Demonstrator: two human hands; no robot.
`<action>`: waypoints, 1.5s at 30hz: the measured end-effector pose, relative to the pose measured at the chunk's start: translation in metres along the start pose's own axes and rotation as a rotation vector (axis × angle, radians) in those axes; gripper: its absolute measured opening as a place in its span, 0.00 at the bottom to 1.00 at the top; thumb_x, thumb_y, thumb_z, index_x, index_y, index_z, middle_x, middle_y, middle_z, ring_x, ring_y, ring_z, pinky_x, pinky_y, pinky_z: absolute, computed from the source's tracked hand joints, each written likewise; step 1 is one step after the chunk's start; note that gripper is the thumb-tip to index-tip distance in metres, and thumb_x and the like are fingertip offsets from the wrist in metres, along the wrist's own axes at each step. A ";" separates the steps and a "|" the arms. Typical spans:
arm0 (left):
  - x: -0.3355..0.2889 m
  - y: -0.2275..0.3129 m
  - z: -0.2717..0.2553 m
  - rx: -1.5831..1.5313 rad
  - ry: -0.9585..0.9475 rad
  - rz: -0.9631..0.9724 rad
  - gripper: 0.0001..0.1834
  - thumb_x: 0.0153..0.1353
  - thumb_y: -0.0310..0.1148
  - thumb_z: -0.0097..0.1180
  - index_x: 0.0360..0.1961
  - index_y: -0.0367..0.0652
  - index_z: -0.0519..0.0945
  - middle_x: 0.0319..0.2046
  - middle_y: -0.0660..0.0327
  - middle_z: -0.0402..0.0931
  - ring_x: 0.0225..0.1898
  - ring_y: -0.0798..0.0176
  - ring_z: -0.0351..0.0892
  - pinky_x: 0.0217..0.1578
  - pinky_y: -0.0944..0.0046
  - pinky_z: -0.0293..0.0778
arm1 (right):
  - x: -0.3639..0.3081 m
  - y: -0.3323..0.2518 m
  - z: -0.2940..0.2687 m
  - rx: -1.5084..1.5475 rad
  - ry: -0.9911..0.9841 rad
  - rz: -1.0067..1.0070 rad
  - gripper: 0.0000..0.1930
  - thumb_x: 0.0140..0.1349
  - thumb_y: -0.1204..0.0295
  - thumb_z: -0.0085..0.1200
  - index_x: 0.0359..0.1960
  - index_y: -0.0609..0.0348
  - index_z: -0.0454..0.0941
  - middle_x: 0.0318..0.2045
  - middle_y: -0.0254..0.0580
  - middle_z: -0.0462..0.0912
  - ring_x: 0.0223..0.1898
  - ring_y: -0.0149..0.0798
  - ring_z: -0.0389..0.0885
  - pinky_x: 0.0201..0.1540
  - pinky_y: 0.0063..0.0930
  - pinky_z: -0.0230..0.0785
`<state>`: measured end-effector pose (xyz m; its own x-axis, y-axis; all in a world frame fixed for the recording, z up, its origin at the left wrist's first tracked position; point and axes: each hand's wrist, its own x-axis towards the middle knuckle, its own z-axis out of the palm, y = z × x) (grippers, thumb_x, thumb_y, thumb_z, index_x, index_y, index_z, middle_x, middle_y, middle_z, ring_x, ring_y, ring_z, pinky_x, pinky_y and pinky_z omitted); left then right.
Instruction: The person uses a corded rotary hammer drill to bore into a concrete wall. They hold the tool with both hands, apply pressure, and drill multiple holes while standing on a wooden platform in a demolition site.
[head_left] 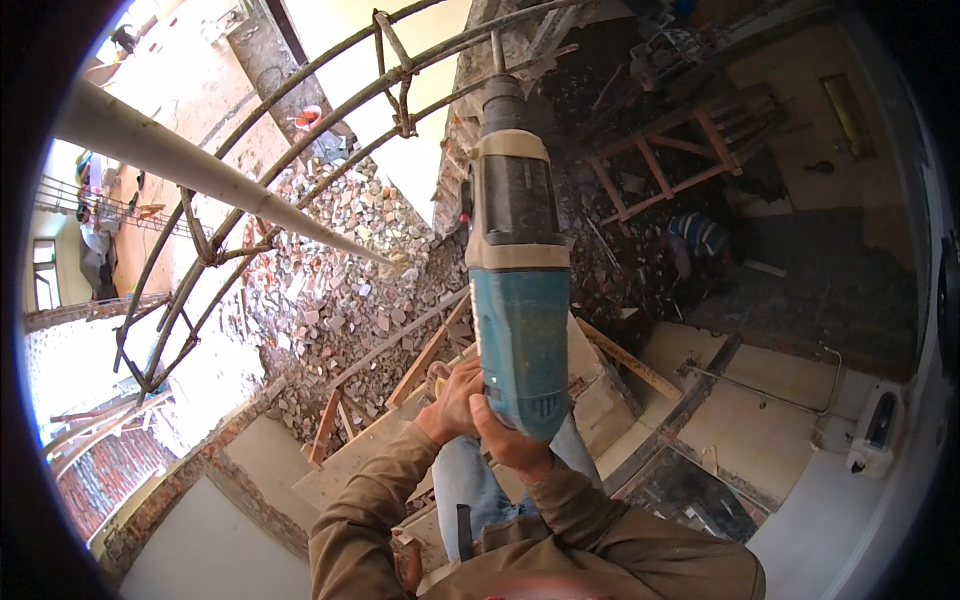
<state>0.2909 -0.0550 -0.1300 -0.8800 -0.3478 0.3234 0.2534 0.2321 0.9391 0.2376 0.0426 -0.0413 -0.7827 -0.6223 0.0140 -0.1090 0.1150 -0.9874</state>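
Note:
A teal and beige demolition hammer (522, 330) points away from me, its body filling the middle of the view. From its dark nose runs a metal chisel bit (497, 52), which meets the broken edge of a masonry wall (480, 30); whether the tip is sunk in cannot be made out. My left hand (455, 397) is closed at the tool's rear left side. Close beside it, my right hand (510, 440) wraps around the back end from below. The handle and most of the fingertips are hidden by the tool's body.
Bent rebar (270, 175) with stirrups crosses the upper left, near a thick pole (190, 150). Far below lies brick rubble (365, 225). Wooden planks (430, 350) are under me. A wooden frame (665, 165) and a person in a striped top (698, 238) are at right.

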 end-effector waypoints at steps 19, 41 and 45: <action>0.013 0.066 -0.005 0.067 -0.013 0.067 0.33 0.37 0.34 0.68 0.48 0.34 0.77 0.41 0.46 0.78 0.42 0.39 0.77 0.47 0.51 0.75 | -0.001 -0.057 -0.022 0.014 0.018 0.053 0.21 0.52 0.75 0.68 0.48 0.66 0.75 0.44 0.46 0.81 0.46 0.39 0.81 0.48 0.34 0.74; 0.004 -0.007 -0.014 0.344 -0.125 0.161 0.21 0.32 0.35 0.66 0.28 0.39 0.71 0.28 0.54 0.70 0.33 0.48 0.72 0.36 0.56 0.71 | -0.039 0.071 -0.025 -0.206 -0.175 -0.437 0.29 0.59 0.80 0.55 0.64 0.70 0.66 0.62 0.53 0.72 0.63 0.46 0.72 0.65 0.39 0.65; 0.011 -0.026 -0.017 0.431 -0.114 0.205 0.20 0.34 0.35 0.64 0.28 0.39 0.72 0.28 0.54 0.70 0.34 0.49 0.73 0.37 0.56 0.72 | -0.028 0.073 -0.029 -0.363 -0.170 -0.467 0.15 0.58 0.76 0.61 0.48 0.59 0.78 0.49 0.47 0.79 0.52 0.47 0.79 0.57 0.45 0.71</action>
<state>0.2815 -0.0799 -0.1485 -0.8737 -0.1599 0.4594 0.2576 0.6490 0.7159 0.2334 0.0910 -0.1089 -0.4965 -0.7819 0.3770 -0.6419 0.0384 -0.7658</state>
